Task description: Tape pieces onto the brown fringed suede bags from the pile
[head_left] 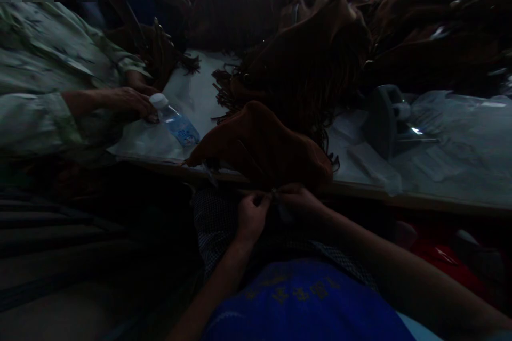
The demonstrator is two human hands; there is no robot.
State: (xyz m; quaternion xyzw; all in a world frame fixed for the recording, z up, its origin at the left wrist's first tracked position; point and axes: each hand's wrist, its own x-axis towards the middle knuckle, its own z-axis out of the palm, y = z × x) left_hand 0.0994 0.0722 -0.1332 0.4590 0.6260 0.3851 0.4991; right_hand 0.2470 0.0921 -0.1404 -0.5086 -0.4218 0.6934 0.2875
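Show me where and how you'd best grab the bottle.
Probably around the middle of the bottle, from the near side: it is broad there, while the cap sits beside another person's hand. Whether the bottle stands or lies is unclear.

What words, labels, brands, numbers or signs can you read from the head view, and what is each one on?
Nothing reads clearly enough to quote.
Blue garment: yellowish characters across the front, too dim and blurred to read.
Clear plastic bottle: white marks on its blue label, too small and blurred to read.
Red item: a pale mark; can't tell whether it's printing.
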